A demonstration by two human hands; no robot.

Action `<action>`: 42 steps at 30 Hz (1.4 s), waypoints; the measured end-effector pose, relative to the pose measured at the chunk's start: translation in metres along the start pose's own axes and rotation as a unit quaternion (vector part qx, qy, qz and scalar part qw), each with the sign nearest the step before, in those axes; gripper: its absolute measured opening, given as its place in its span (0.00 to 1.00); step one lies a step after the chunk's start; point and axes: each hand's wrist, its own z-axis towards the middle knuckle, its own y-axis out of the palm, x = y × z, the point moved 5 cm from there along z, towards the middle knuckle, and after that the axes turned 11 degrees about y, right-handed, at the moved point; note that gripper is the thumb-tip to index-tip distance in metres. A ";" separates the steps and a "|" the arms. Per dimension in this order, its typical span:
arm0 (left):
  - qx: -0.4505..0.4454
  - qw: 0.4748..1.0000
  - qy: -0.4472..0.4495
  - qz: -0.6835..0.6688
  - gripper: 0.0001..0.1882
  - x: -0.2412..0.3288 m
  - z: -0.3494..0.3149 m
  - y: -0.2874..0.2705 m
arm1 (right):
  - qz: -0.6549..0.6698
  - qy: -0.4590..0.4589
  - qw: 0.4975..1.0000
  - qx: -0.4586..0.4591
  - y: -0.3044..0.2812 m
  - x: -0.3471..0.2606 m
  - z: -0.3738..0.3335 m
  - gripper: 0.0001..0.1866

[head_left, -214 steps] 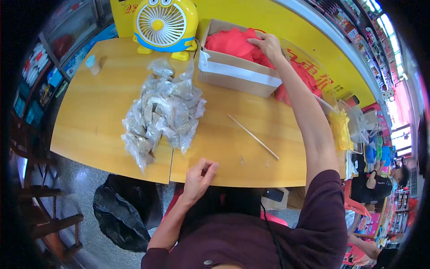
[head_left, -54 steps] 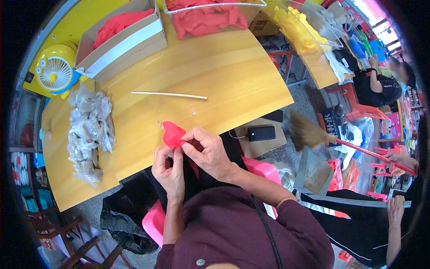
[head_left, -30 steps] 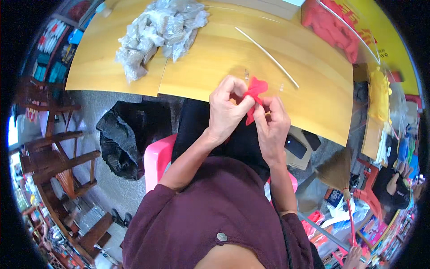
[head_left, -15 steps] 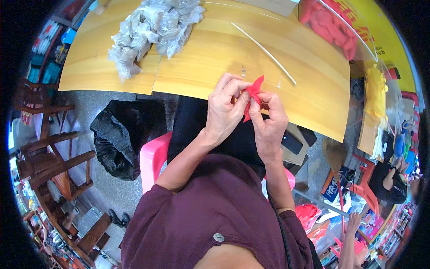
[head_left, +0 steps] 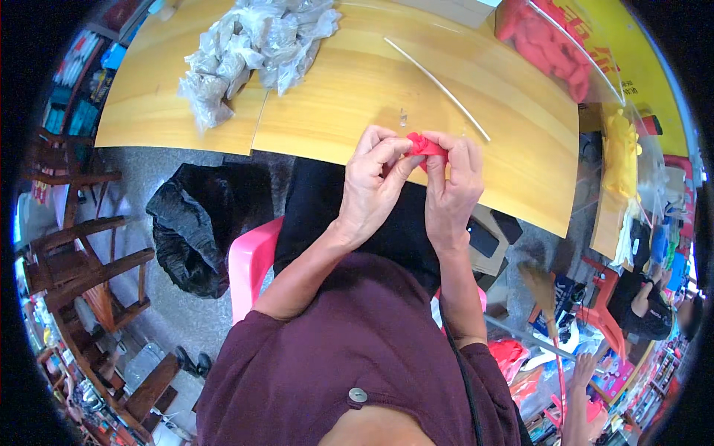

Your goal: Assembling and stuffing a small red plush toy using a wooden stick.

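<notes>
Over the near edge of the wooden table [head_left: 335, 126], a small soft red cloth-like piece [head_left: 421, 143] is bunched up between my two hands. My left hand [head_left: 372, 182] pinches its left side with thumb and forefinger. Thumb and fingers of my right hand [head_left: 454, 182] grip its right side and partly cover it. Just beyond my fingers lies a small clear piece [head_left: 403, 117]. A thin pale stick [head_left: 439, 91] rests slantwise on the tabletop farther off.
Clear plastic bags with greyish contents [head_left: 256, 48] are heaped at the far left. A clear bin of red soft pieces [head_left: 547, 48] stands far right, near a yellow bundle [head_left: 621, 152]. A black bag [head_left: 190, 230] sits on the floor; a phone [head_left: 483, 238] lies below the table edge.
The red piece has gone from stretched out with pointed ends to bunched up. My right hand's fingers have risen and closed over it. At lower right, another person's arm has shifted slightly.
</notes>
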 end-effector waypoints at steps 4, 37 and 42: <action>-0.087 0.910 -0.224 -0.337 0.07 -0.008 -0.005 0.016 | -0.037 -0.048 0.998 0.013 0.001 0.008 0.003 0.09; 0.014 0.910 -0.206 -0.359 0.06 -0.021 -0.008 0.020 | -0.015 0.089 0.993 0.070 -0.015 0.021 -0.008 0.12; -0.019 0.936 -0.193 -0.294 0.07 -0.022 -0.012 0.022 | -0.088 0.003 0.990 0.109 -0.016 0.020 -0.007 0.10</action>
